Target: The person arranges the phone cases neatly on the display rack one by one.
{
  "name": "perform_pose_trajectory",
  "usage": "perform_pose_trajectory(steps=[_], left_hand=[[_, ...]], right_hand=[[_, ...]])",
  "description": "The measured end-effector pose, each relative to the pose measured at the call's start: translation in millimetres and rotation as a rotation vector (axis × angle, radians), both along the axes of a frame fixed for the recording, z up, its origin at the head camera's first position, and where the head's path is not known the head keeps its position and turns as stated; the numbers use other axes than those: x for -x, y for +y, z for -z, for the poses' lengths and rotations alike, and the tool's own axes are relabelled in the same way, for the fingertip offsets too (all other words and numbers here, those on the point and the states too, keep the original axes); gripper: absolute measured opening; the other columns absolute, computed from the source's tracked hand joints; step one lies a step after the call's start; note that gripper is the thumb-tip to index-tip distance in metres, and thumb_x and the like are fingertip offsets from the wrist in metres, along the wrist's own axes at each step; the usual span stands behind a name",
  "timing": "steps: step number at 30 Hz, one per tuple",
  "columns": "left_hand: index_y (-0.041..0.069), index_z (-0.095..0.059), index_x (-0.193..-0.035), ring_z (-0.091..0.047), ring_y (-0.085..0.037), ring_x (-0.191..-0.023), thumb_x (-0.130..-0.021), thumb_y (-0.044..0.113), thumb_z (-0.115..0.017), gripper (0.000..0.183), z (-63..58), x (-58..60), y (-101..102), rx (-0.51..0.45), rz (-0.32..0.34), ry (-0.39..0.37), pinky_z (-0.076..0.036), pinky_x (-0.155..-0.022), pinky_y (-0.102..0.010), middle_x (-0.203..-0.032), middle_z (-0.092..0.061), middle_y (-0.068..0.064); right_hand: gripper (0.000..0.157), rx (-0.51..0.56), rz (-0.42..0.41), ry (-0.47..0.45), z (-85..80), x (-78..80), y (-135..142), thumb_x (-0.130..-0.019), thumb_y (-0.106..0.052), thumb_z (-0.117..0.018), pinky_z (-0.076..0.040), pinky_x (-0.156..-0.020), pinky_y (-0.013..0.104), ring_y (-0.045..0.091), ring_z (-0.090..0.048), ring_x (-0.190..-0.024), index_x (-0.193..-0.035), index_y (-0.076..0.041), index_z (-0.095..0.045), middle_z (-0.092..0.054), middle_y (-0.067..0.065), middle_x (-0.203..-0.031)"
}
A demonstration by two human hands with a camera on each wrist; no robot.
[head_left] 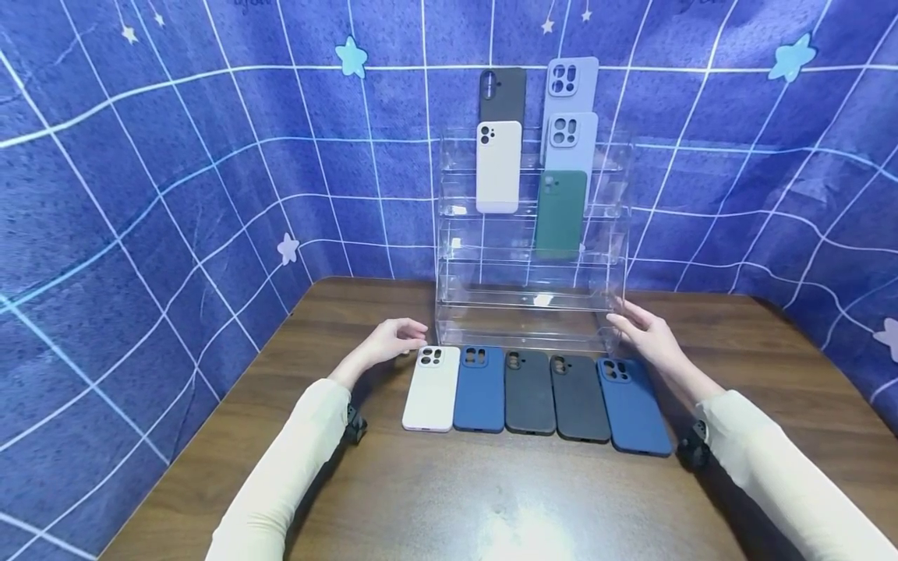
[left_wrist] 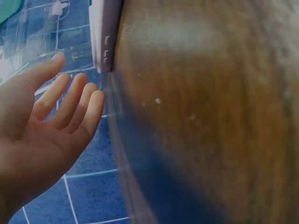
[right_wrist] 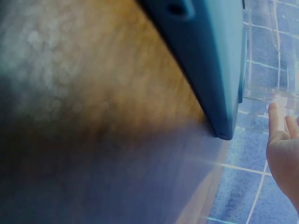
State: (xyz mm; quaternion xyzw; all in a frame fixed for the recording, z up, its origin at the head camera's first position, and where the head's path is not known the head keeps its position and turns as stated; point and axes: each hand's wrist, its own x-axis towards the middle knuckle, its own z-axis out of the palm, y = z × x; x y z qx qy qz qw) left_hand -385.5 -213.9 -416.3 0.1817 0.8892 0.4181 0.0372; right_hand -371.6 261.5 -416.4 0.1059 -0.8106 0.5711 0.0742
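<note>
A clear tiered display stand (head_left: 529, 300) stands at the back of the table. My left hand (head_left: 397, 338) is by its lower left corner, just behind a white phone case (head_left: 431, 397); the fingers are loosely bent with nothing in them. At the stand's right side, my right hand (head_left: 648, 333) has its fingertips against the clear edge, behind a blue phone case (head_left: 637, 413). In the left wrist view the left palm (left_wrist: 51, 126) is turned up, fingers apart. Only part of the right hand (right_wrist: 285, 154) shows in the right wrist view, near the clear plastic.
Between the end cases lie another blue case (head_left: 480, 397) and two black cases (head_left: 530, 401), in one row. On the stand's tiers are a white case (head_left: 498, 171), a green case (head_left: 560, 218), a black case (head_left: 512, 97) and two lavender cases (head_left: 571, 144). A blue patterned cloth (head_left: 210, 187) hangs behind.
</note>
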Motion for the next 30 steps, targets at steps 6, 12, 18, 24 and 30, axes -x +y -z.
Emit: perform_pose_trajectory(steps=[6, 12, 18, 24, 30], left_hand=[[-0.001, -0.061, -0.116, -0.064, -0.022, -0.092, -0.087, 0.014, -0.066, 0.033, 1.1, -4.2, 2.2, 0.003, 0.019, -0.067, -0.057, -0.073, -0.031, -0.109, -0.067, -0.019], [-0.001, -0.06, -0.117, -0.063, -0.018, -0.088, -0.086, 0.013, -0.067, 0.035, 2.9, -6.1, 5.4, 0.071, 0.061, -0.08, -0.054, -0.068, -0.024, -0.109, -0.066, -0.019], [-0.003, -0.061, -0.117, -0.06, -0.013, -0.078, -0.083, 0.012, -0.069, 0.038, 5.1, -5.8, 3.4, 0.074, 0.08, -0.121, -0.052, -0.064, -0.023, -0.108, -0.066, -0.019], [-0.003, -0.064, -0.113, -0.056, -0.007, -0.076, -0.081, 0.015, -0.072, 0.037, 1.8, -12.5, 1.7, 0.099, 0.073, -0.158, -0.049, -0.067, -0.021, -0.105, -0.068, -0.014], [-0.001, -0.065, -0.111, -0.058, -0.012, -0.085, -0.079, 0.016, -0.074, 0.037, 3.1, -7.8, 3.2, 0.142, 0.051, -0.143, -0.049, -0.075, -0.022, -0.104, -0.068, -0.012]], right_hand=[[0.063, 0.03, -0.053, -0.013, -5.7, -2.5, 0.3, -0.093, -0.031, -0.059, -0.051, -0.082, 0.011, -0.006, -0.062, -0.092, -0.143, -0.002, -0.035, -0.043, 0.024, -0.138], [0.062, 0.116, -0.1, 0.009, -7.7, -7.2, 5.1, -0.09, -0.017, -0.064, -0.052, -0.081, 0.014, -0.008, -0.061, -0.095, -0.14, 0.004, -0.036, -0.048, 0.019, -0.137], [0.059, 0.179, -0.125, 0.058, -5.4, -7.6, 7.2, -0.088, -0.011, -0.065, -0.054, -0.08, 0.016, -0.005, -0.063, -0.094, -0.137, 0.008, -0.038, -0.065, -0.011, -0.116], [0.058, 0.17, -0.14, 0.07, -1.8, -6.5, 7.1, -0.09, -0.01, -0.062, -0.053, -0.08, 0.016, -0.006, -0.062, -0.095, -0.138, 0.01, -0.036, -0.063, -0.006, -0.121], [0.059, 0.197, -0.148, 0.059, 0.7, -4.3, 8.7, -0.091, -0.01, -0.061, -0.052, -0.082, 0.014, -0.006, -0.061, -0.099, -0.139, 0.01, -0.034, -0.06, 0.0, -0.128]])
